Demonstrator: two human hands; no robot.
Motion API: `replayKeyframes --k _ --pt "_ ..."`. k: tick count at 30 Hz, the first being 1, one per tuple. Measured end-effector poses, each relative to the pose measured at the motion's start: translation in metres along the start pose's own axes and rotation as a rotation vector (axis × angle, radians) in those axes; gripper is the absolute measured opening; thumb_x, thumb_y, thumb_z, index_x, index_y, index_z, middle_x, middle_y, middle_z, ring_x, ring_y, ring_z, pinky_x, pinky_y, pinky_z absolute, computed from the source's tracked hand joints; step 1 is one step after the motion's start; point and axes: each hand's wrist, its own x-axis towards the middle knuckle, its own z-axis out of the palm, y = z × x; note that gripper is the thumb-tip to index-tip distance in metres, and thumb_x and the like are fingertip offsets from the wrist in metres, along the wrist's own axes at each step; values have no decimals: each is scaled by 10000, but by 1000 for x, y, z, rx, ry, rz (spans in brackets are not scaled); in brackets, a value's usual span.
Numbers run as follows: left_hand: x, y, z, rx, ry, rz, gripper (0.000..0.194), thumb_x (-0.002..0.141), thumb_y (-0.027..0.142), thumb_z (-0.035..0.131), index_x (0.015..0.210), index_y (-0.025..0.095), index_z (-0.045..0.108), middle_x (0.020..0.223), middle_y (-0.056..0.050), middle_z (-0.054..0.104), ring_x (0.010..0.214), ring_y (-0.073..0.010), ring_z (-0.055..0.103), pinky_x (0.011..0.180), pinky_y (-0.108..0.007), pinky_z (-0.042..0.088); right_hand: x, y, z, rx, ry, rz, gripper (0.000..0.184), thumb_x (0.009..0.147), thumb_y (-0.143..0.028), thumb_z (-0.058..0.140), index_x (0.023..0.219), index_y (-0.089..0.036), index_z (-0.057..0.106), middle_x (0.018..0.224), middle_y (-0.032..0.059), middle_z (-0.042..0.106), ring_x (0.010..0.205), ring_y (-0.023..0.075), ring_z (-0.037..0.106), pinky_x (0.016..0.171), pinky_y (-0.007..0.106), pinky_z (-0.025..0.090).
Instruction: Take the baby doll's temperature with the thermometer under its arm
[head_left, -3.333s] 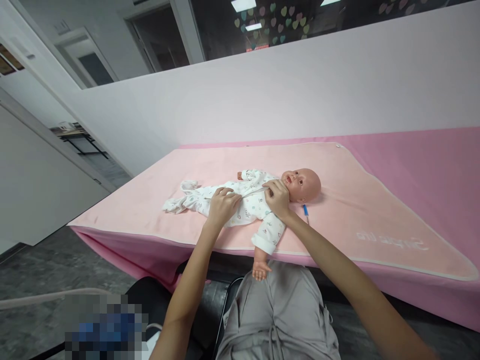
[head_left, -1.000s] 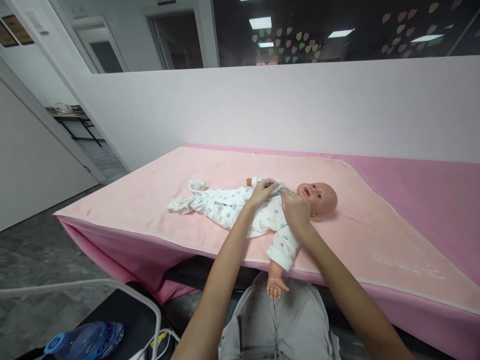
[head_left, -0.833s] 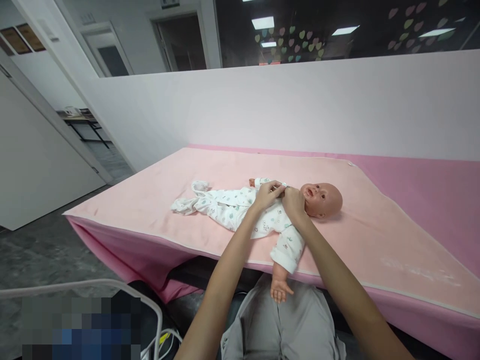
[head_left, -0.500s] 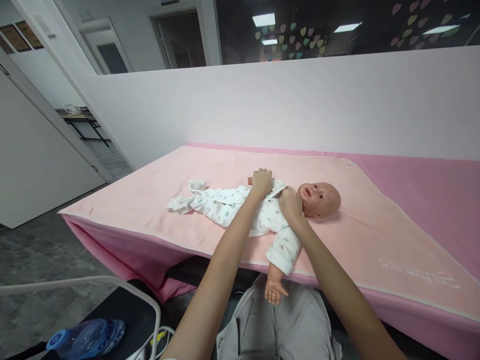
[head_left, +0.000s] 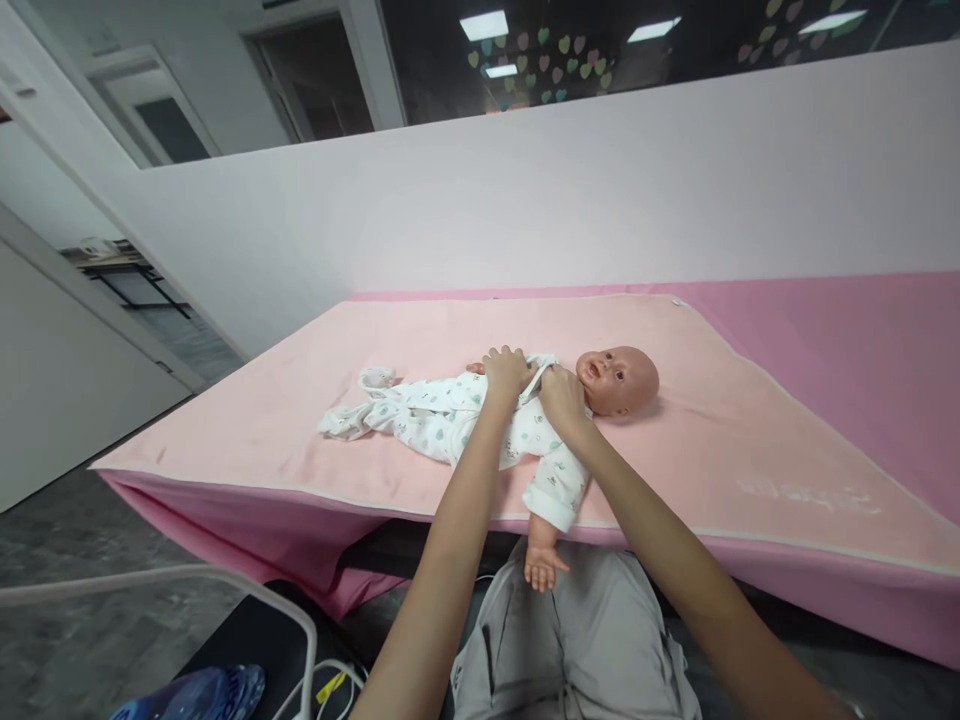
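Note:
A baby doll (head_left: 621,382) lies on its back on the pink-covered table, head to the right. It wears a white patterned footed romper (head_left: 427,415). My right hand (head_left: 564,398) is closed on the romper's edge near the doll's neck. Just left of it, my left hand (head_left: 508,372) is bent over the chest, fingers on the romper's front; what its fingertips grip is hidden. One doll hand (head_left: 543,568) hangs past the table's near edge, and the other (head_left: 475,368) shows beyond my left hand.
A peach cloth (head_left: 750,450) covers the table over a pink sheet (head_left: 847,340). Behind stands a white wall (head_left: 600,200). At lower left are a pale curved tube (head_left: 225,572), a white cable and a blue plastic bottle (head_left: 202,695) on a black surface.
My view has shifted, so the scene sits a little further left. My hands have come closer together over the doll's chest, and the romper's neck edge is lifted between them.

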Motion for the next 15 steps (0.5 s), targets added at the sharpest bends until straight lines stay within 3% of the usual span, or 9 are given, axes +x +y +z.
replayKeyframes --k 7,10,12,15 --pt "-3 -7 -1 7 -159 10 615 807 610 286 1060 145 600 1084 -170 606 1036 -347 514 868 -459 347 1 -3 -5 3 -50 28 330 822 0 314 892 -80 626 949 182 638 845 214 608 702 266 432" --pt "-6 -9 -2 3 -137 33 592 806 606 291 1081 170 580 1099 -149 612 1041 -332 522 878 -445 347 -5 1 -12 72 -55 32 312 813 -15 342 900 -94 631 907 158 656 817 205 613 703 260 426" --pt "-8 -9 -4 -5 -120 42 605 802 617 286 1103 171 563 1123 -152 601 1058 -333 516 889 -446 340 -10 10 -21 183 14 11 303 830 -61 359 970 -114 622 926 124 664 845 194 606 736 258 423" --pt "-11 -8 -8 -32 -145 20 721 743 714 283 1129 162 541 1133 -169 590 1071 -356 504 891 -463 334 -10 38 -36 359 293 31 311 851 -148 365 1042 -138 610 1017 94 651 940 179 575 828 268 404"
